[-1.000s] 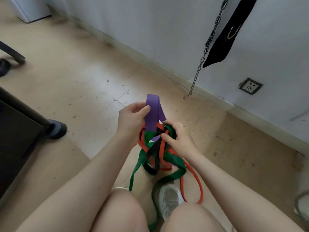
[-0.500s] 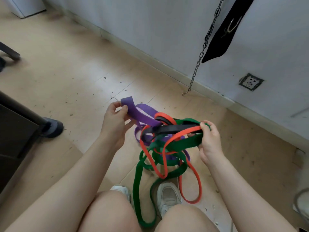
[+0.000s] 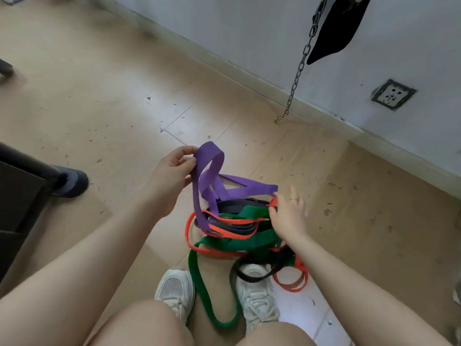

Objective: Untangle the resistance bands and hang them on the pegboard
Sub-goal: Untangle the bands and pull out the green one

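Observation:
A tangle of resistance bands hangs between my hands above my shoes. The wide purple band (image 3: 209, 171) loops up out of it, and my left hand (image 3: 172, 173) pinches the top of that loop. A green band (image 3: 249, 242), a thin orange band (image 3: 232, 236) and a black band (image 3: 239, 208) are knotted together below. My right hand (image 3: 287, 216) holds the right side of the bundle, its thumb hooked into the orange and green bands and its other fingers spread and blurred. No pegboard is in view.
A metal chain (image 3: 296, 76) and a black strap (image 3: 334, 28) hang against the white wall, with a wall socket (image 3: 393, 94) to their right. Dark furniture (image 3: 22, 196) with a round foot (image 3: 72, 181) stands at the left. My white shoes (image 3: 175, 290) are on the tiled floor.
My left hand has drawn more of the purple band out of the tangle. My right hand has dropped lower, its fingers have spread, and the bundle has sagged towards the floor.

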### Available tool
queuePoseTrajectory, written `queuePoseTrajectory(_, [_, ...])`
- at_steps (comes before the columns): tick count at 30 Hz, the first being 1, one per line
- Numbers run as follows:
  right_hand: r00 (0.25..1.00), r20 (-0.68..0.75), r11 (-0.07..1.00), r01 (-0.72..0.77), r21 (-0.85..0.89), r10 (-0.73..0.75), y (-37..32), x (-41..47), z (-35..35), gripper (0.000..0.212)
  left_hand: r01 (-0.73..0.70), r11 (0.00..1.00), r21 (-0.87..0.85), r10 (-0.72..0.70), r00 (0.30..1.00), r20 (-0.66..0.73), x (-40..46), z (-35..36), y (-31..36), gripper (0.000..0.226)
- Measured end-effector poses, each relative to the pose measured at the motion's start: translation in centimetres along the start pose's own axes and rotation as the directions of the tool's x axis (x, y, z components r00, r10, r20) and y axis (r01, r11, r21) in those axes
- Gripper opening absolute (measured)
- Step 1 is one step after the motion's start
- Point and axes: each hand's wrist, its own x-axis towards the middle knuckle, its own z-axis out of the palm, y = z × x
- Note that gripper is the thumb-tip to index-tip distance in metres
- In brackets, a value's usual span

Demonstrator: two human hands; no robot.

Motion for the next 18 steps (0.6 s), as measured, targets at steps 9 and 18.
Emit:
queuePoseTrajectory(9, [0.690, 0.558, 0.861, 0.501, 0.092, -0.461, -6.8, 2.4, 8.6, 0.052, 0.107, 0.993, -0.044, -0.112, 0.985, -0.135, 3.5, -1.3, -5.7, 0.029])
queuePoseTrajectory(18, [0.861, 0.407, 0.952, 0.271, 0.141, -0.305, -6.3, 1.0, 7.7, 0.022, 0.143, 0.990, 0.013, -0.139, 0.976, -0.165, 3.2, -3.7, -6.9, 0.026])
